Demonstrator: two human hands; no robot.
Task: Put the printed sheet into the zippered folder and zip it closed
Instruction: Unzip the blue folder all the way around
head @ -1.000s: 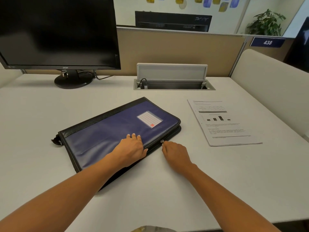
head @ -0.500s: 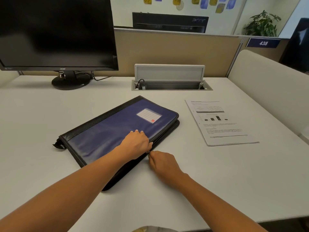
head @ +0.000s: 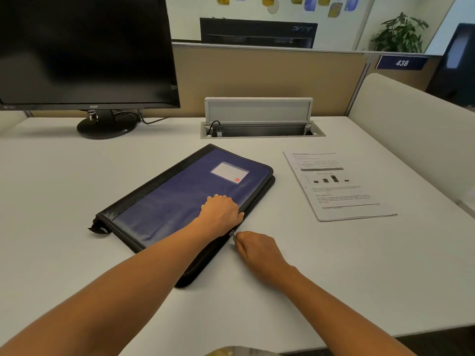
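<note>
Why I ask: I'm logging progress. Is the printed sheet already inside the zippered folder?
No, the printed sheet lies flat on the desk, right of the zippered folder and apart from it.

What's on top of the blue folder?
The left hand presses down on the folder near its front edge. A white label sits farther back on the cover. The right hand pinches the zipper pull at the edge. The cover hides what is inside.
</note>
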